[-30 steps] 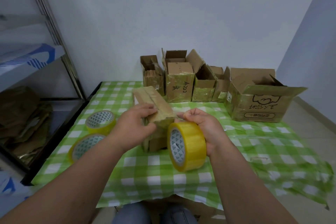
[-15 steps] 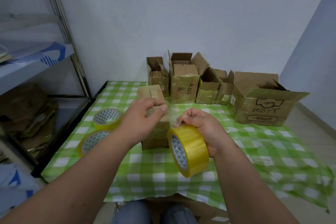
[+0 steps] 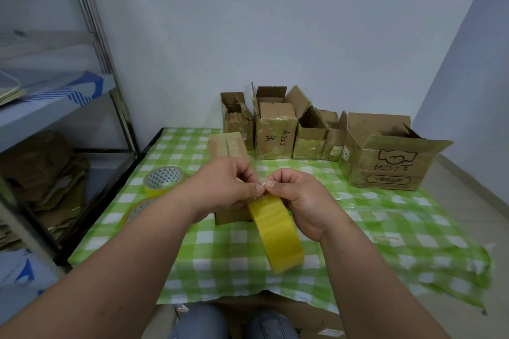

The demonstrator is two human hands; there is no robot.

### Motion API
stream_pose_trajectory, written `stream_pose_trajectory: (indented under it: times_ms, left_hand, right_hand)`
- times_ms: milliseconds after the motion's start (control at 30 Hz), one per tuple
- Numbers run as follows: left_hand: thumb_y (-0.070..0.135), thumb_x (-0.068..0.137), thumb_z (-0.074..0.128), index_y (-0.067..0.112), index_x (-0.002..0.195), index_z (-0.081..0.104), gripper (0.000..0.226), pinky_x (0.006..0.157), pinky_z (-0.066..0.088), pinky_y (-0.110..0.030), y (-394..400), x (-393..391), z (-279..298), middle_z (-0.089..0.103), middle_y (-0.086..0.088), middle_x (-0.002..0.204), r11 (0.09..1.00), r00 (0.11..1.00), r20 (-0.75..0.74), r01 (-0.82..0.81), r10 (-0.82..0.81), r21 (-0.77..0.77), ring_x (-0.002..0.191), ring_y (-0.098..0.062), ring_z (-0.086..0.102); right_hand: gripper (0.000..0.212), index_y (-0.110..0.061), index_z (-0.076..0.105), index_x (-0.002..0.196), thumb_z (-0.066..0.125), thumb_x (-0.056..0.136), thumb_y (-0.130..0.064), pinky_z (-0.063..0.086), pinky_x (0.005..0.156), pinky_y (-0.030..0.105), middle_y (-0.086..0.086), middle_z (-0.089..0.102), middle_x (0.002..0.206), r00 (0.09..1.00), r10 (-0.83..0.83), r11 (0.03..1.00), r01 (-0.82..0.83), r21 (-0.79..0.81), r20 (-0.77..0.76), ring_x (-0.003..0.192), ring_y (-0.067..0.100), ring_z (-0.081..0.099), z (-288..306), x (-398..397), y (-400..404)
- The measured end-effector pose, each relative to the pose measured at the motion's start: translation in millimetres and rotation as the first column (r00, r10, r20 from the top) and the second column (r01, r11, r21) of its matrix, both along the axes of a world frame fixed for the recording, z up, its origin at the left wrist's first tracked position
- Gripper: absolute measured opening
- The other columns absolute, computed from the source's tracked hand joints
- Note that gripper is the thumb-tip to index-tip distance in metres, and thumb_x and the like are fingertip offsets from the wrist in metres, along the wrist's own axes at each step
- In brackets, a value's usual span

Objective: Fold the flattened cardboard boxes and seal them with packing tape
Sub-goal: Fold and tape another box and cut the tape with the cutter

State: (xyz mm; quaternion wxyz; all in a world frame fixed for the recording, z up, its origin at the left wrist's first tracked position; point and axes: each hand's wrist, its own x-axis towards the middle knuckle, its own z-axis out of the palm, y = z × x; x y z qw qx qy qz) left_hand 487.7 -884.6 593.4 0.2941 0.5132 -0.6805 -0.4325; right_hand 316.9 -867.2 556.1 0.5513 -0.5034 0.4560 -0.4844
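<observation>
A yellow roll of packing tape [image 3: 278,234] hangs above the table, held at its top by my right hand [image 3: 301,198]. My left hand [image 3: 228,187] meets it fingertip to fingertip and pinches the tape's loose end at the top of the roll. Behind both hands a small folded cardboard box [image 3: 227,146] stands on the green checked tablecloth [image 3: 220,256], its top flaps closed with a seam down the middle. My hands hide the box's lower half.
Two more tape rolls [image 3: 164,179] [image 3: 137,210] lie at the table's left. Several taped or open cardboard boxes [image 3: 274,135] line the back wall, with a larger open one [image 3: 385,162] at right. A metal shelf [image 3: 55,107] with flattened cardboard stands left.
My left hand has let go of the small box and come to the tape roll, pinching its end. The roll has turned edge-on, and the box now stands free on the table.
</observation>
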Motion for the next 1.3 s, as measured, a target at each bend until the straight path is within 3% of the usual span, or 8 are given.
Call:
stream_pose_trajectory:
  times_ms: [100,267,400,567,700,1000,1167,1300]
  left_hand:
    - [0.013,0.085,0.076,0.001,0.084,0.066,0.016,0.063,0.056,-0.031,4,3,-1,0.071,-0.015,0.08,0.998,0.999,0.011,-0.05,0.05,-0.025,0.064,-0.018,0.063]
    - [0.018,0.088,0.072,0.013,0.078,0.064,0.014,0.072,0.06,-0.049,9,9,-7,0.073,-0.004,0.073,0.976,0.98,0.109,-0.145,0.164,-0.165,0.075,-0.027,0.072]
    - [0.011,0.09,0.068,0.011,0.075,0.061,0.017,0.068,0.06,-0.054,14,18,-17,0.069,-0.01,0.074,0.952,0.96,-0.027,-0.279,0.278,-0.126,0.072,-0.031,0.072]
    - [0.008,0.092,0.065,0.008,0.077,0.058,0.017,0.063,0.061,-0.05,16,26,-29,0.068,-0.019,0.087,0.91,0.885,-0.228,-0.415,0.406,0.006,0.073,-0.03,0.073]
    - [0.007,0.095,0.062,0.004,0.079,0.055,0.017,0.057,0.059,-0.04,19,29,-40,0.066,-0.025,0.096,0.889,0.83,-0.32,-0.441,0.456,0.122,0.071,-0.035,0.073]
    - [0.007,0.098,0.056,0.005,0.081,0.054,0.018,0.051,0.056,-0.032,17,25,-35,0.073,-0.006,0.073,0.893,0.781,-0.433,-0.389,0.45,0.225,0.061,-0.022,0.071]
    - [0.005,0.098,0.055,0.008,0.08,0.054,0.018,0.049,0.054,-0.027,12,41,-32,0.071,0.003,0.064,0.901,0.764,-0.479,-0.381,0.433,0.206,0.064,-0.011,0.07]
    - [0.006,0.098,0.055,0.009,0.081,0.055,0.017,0.048,0.052,-0.024,8,42,-37,0.07,0.001,0.064,0.879,0.724,-0.504,-0.433,0.47,0.198,0.062,-0.008,0.069]
  right_hand:
    - [0.017,-0.013,0.069,0.074,0.067,0.087,-0.002,0.046,0.069,0.026,0.002,0.066,0.068,0.999,-0.006,0.999,0.005,-0.039,-0.046,0.064,0.01,0.06,0,2,3]
    - [0.014,-0.014,0.076,0.094,0.07,0.086,-0.004,0.055,0.077,0.029,0.006,0.076,0.09,0.997,-0.082,0.996,0.081,-0.032,-0.012,0.087,0.017,0.07,-2,8,7]
    - [0.023,-0.024,0.068,0.113,0.067,0.091,-0.016,0.051,0.09,0.037,0.003,0.073,0.112,0.984,-0.173,0.985,0.174,-0.018,0.032,0.102,0.015,0.069,-6,-5,13]
    - [0.036,-0.01,0.073,0.097,0.066,0.073,-0.037,0.043,0.083,0.036,0.006,0.07,0.094,0.993,0.063,0.998,-0.061,-0.027,0.096,0.089,0.017,0.062,-23,-15,34]
    - [0.045,-0.001,0.067,0.103,0.075,0.065,-0.023,0.045,0.083,0.031,0.012,0.064,0.095,0.976,0.209,0.978,-0.209,-0.004,0.066,0.092,0.024,0.057,-31,-25,42]
    - [0.058,0.019,0.055,0.11,0.067,0.076,-0.026,0.041,0.1,0.053,0.028,0.064,0.104,0.986,0.136,0.986,-0.125,-0.108,0.095,0.1,0.035,0.059,-5,-24,28]
    - [0.015,-0.014,0.064,0.072,0.062,0.078,-0.027,0.038,0.071,0.033,0.002,0.057,0.069,0.988,0.144,0.98,-0.135,-0.146,0.054,0.07,0.015,0.051,4,-33,15]
    - [0.01,-0.01,0.062,0.072,0.058,0.074,-0.019,0.036,0.066,0.031,0.002,0.055,0.067,0.988,0.155,0.976,-0.15,-0.159,0.015,0.067,0.015,0.049,12,-34,4]
